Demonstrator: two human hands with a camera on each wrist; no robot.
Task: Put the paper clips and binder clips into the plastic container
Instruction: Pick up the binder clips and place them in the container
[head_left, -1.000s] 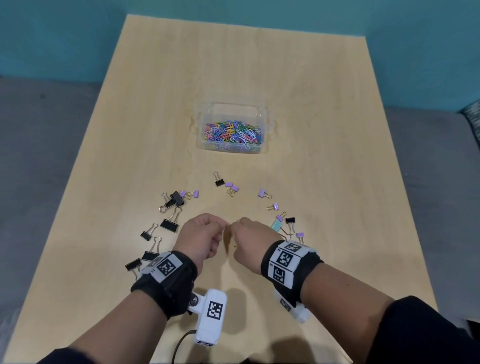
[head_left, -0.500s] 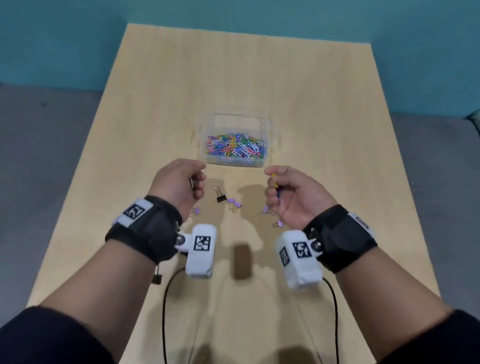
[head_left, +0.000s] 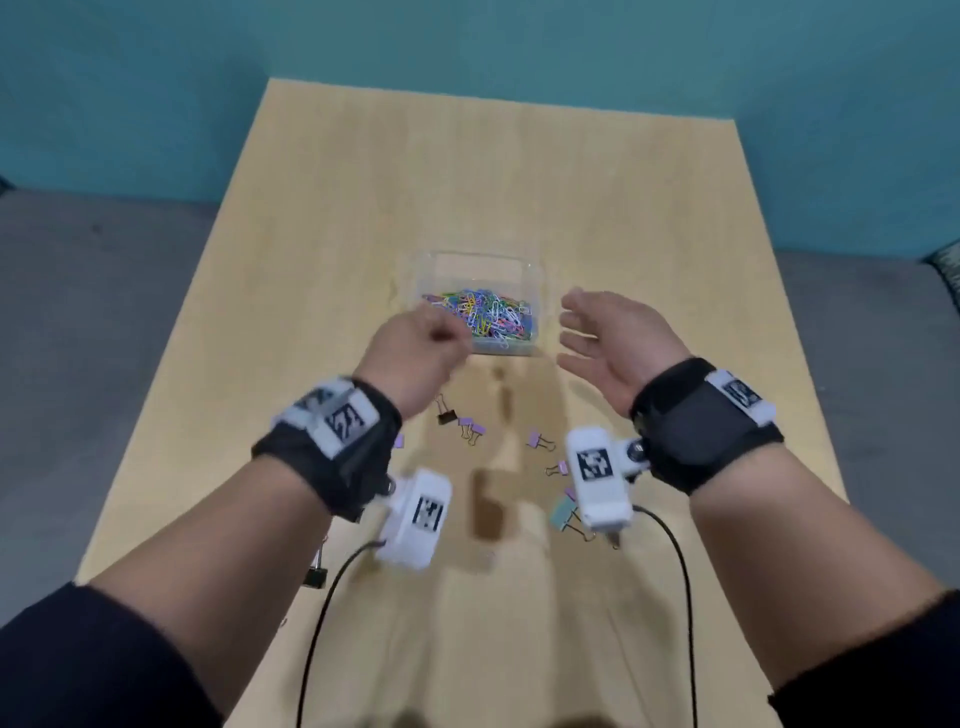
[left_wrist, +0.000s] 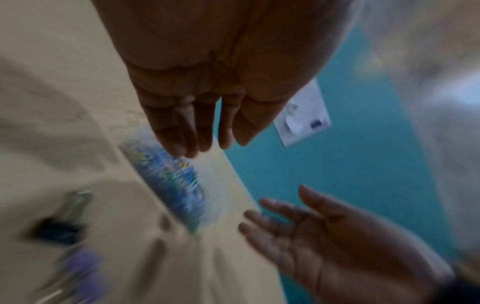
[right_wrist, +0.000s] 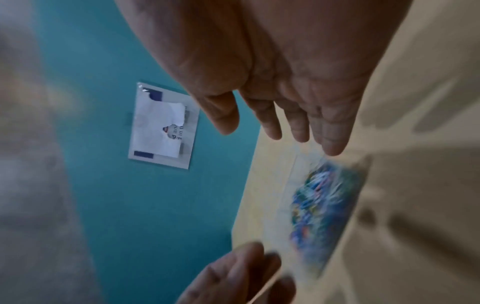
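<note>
The clear plastic container (head_left: 483, 258) sits mid-table with a heap of coloured paper clips (head_left: 488, 319) inside. My left hand (head_left: 434, 335) hovers at its near left corner; the left wrist view shows its fingers (left_wrist: 182, 135) straight and holding nothing, over the blurred container (left_wrist: 168, 181). My right hand (head_left: 571, 327) hangs just right of the container, palm turned inward, fingers (right_wrist: 298, 127) spread and empty. Binder clips lie on the table behind my hands: a black one (head_left: 445, 415), purple ones (head_left: 471, 429) (head_left: 537, 440), a teal one (head_left: 562, 512).
Another black binder clip (head_left: 315, 576) lies by my left forearm near the table's left edge. Wrist camera cables (head_left: 680, 571) trail toward me. A teal wall with a taped paper (right_wrist: 161, 125) stands beyond the table's far edge.
Both hands went from the binder clips forward to the container's sides and opened. The small clips they pinched half a second ago are no longer in them.
</note>
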